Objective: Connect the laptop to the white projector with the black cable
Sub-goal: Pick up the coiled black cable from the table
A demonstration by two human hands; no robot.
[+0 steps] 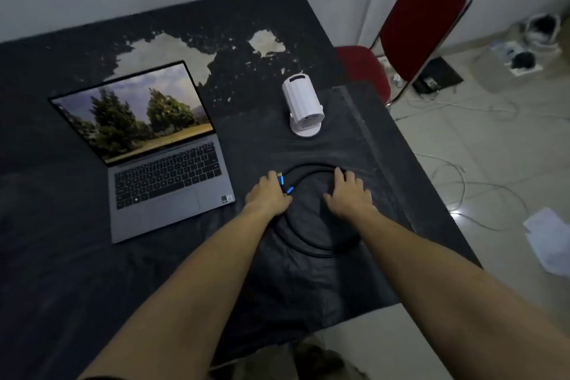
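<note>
Head view shows the open grey laptop (148, 145) at the left of the dark cloth-covered surface (92, 271) and the small white cylindrical projector (303, 103) standing well apart to its right, likely so one lead can span them; the coiled black cable (311, 168) lies between them, nearer the person; the left hand (267, 196), fingers loosely curled, rests on the coil at its blue-collared plugs (284, 184); the right hand (348, 194), fingers spread, presses flat on the far side of the coil; neither end is plugged in yet

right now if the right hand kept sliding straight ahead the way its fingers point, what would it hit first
The right hand already has its fingertips at the far arc of the coiled black cable. Past that lies bare table; the white projector sits slightly left of that line, though depth is unclear.
</note>
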